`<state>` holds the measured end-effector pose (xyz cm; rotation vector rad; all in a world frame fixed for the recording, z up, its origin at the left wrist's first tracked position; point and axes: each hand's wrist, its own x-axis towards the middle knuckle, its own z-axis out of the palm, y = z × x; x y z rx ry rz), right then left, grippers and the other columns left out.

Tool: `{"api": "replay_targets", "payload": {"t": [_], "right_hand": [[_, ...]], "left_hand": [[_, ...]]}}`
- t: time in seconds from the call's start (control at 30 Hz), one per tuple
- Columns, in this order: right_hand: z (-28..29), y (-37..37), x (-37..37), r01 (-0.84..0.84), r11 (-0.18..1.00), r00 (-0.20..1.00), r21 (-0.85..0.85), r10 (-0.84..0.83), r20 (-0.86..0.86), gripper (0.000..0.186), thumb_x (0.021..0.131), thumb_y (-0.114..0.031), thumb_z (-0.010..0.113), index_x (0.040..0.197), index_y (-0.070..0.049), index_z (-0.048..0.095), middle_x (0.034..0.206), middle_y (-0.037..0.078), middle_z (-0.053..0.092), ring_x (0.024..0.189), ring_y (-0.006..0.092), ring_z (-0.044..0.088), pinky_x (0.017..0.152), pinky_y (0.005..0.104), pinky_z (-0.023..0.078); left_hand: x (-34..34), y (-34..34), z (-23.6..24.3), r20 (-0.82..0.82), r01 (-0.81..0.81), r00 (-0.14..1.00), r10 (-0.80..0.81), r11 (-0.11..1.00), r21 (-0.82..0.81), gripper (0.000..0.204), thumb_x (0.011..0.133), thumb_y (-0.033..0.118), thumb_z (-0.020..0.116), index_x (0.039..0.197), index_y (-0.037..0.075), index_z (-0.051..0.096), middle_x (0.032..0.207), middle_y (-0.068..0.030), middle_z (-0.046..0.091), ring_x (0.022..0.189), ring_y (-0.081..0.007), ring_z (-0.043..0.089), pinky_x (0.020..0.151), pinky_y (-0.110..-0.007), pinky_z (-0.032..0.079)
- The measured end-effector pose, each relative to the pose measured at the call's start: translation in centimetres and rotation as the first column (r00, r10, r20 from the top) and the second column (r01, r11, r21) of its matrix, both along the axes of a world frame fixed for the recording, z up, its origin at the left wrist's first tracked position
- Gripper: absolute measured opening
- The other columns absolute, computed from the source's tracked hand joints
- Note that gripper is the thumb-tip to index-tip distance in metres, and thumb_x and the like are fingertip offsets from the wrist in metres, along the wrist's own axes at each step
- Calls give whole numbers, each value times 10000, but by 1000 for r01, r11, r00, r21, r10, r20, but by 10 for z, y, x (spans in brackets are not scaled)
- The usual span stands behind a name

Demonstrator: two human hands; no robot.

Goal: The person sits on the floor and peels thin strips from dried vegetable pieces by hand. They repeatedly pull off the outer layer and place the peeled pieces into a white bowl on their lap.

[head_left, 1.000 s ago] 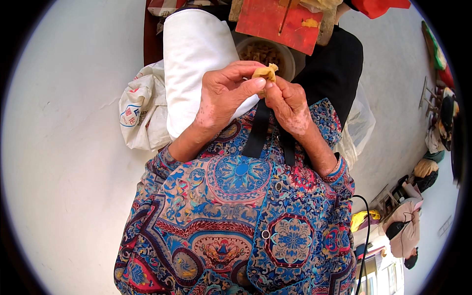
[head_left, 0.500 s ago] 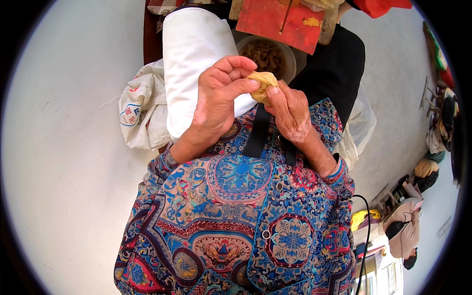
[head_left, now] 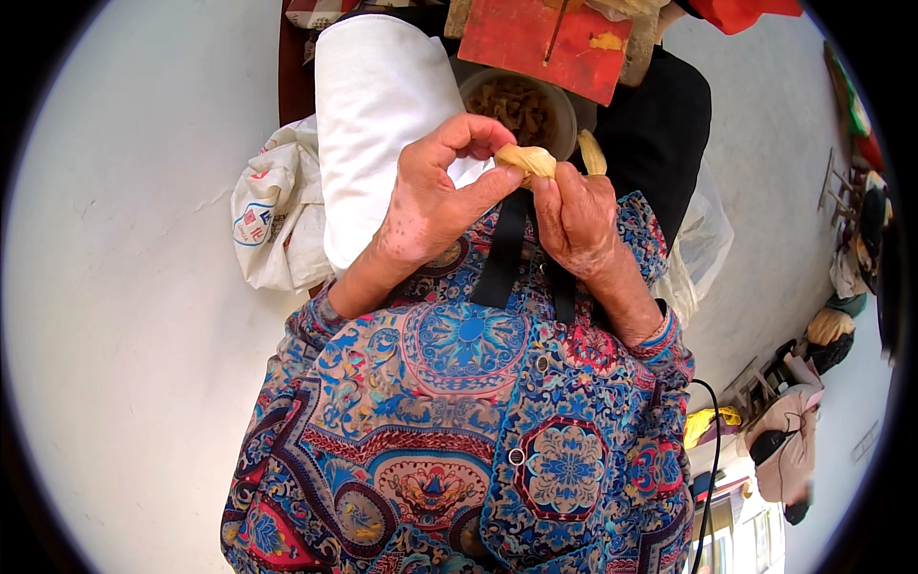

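A soft, pale yellow twisted strip (head_left: 526, 160) is stretched between my two hands, above my lap; its material I cannot make out. My left hand (head_left: 430, 191) pinches one end between thumb and fingers. From the other side my right hand (head_left: 581, 215) grips it with thumb and forefinger. A loose yellow end (head_left: 592, 153) sticks up past the right hand's knuckles. Just beyond the hands, a pale bowl (head_left: 568, 120) contains several brownish-yellow pieces, part of it hidden under a red board.
The red board (head_left: 564, 57) with a thin dark stick lies beyond the bowl. White cloth (head_left: 382, 105) covers my left leg. A white printed sack (head_left: 273, 210) is at the left, a clear plastic bag (head_left: 703, 239) at the right. A dark cable (head_left: 712, 450) hangs beside me.
The yellow strip has gone from a bunched, folded lump to a longer twist. My right hand has shifted slightly right, and a loose end now shows beyond it.
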<state>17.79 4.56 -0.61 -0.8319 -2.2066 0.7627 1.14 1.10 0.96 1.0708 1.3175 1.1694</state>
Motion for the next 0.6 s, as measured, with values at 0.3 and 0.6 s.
{"api": "replay_targets", "payload": {"t": [0.3,0.6], "right_hand": [[-5,0,9,2,986,983,166,-32,179,160,768,-72,660,789,-31,507,571,95,517,460,278,559,426,372,442],[16,11,24,-137,974,989,-183,146,39,219,784,-160,716,830,-10,563,622,124,580,511,299,589,447,373,456]], "left_hand": [[-4,-7,12,68,132,991,-114,908,-397,208,889,167,616,901,-38,655,628,-15,593,558,-48,514,495,-212,406],[-17,-10,13,-168,269,947,-275,961,-58,160,870,125,617,827,-27,644,617,-69,590,532,-126,543,494,-262,414]]}}
